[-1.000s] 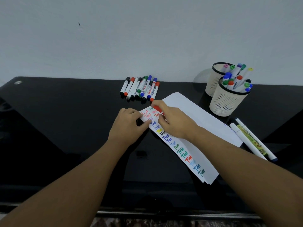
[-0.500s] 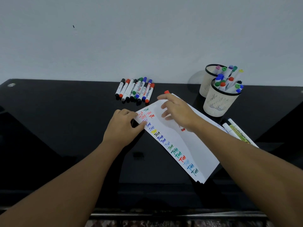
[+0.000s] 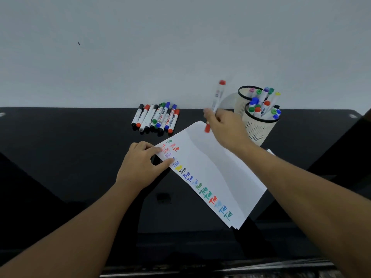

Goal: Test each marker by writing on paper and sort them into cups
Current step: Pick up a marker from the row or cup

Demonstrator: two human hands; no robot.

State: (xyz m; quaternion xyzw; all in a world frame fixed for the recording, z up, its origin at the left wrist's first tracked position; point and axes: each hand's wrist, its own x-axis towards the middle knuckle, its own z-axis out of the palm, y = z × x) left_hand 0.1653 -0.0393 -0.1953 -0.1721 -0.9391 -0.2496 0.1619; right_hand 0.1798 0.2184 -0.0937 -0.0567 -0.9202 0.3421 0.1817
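Observation:
My right hand [image 3: 224, 125] holds a red marker [image 3: 217, 97] nearly upright above the paper's far corner, just left of the two cups. A red cap end pokes out below the fingers. My left hand [image 3: 140, 165] presses down the left edge of the white paper [image 3: 212, 173], which carries a column of coloured "Test" words. The near white mesh cup [image 3: 259, 127] holds several markers, and the cup behind it [image 3: 244, 99] holds several more. A row of several untested markers [image 3: 156, 118] lies on the table beyond my left hand.
The black glossy table [image 3: 70, 157] runs up to a pale wall [image 3: 140, 47]. The cups stand at the back right, close to my right hand. A white marker tip [image 3: 270, 151] shows just behind my right forearm.
My right hand has left the writing spot on the paper and risen toward the cups, swinging the red marker upright. My left hand has stayed on the paper's edge.

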